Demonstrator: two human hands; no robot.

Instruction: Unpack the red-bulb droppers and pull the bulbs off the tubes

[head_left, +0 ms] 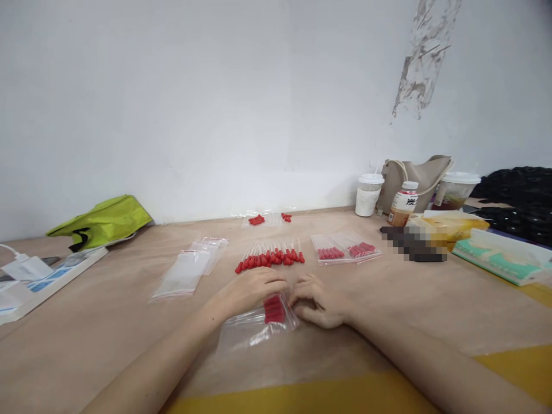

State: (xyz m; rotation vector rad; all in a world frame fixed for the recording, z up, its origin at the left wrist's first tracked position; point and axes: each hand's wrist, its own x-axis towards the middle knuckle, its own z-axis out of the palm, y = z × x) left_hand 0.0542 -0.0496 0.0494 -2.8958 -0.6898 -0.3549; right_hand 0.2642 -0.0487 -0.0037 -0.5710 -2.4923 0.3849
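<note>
At your left lie flat clear bags point(183, 273). Your left hand point(254, 286) rests over a plastic bag point(241, 334) stretching left to right; its red tips point(273, 310) sit just below those fingers. Your right hand point(319, 302) curls by the bag's right edge; I cannot tell whether either pinches. Farther right, packed bags point(371, 253) hold red-tipped sticks point(330, 253).

On the tabletop point(388, 322), a row of sticks point(271, 257) lies mid-scene. Near it, a bag point(275, 310) lies partly under the left hand point(254, 284), the right hand point(319, 302) at its right edge. Left lie stacked bags point(180, 273), then a power strip point(52, 283); right, 2 filled bags point(346, 249); far right, a bottle point(403, 206) before a handbag point(425, 172).
</note>
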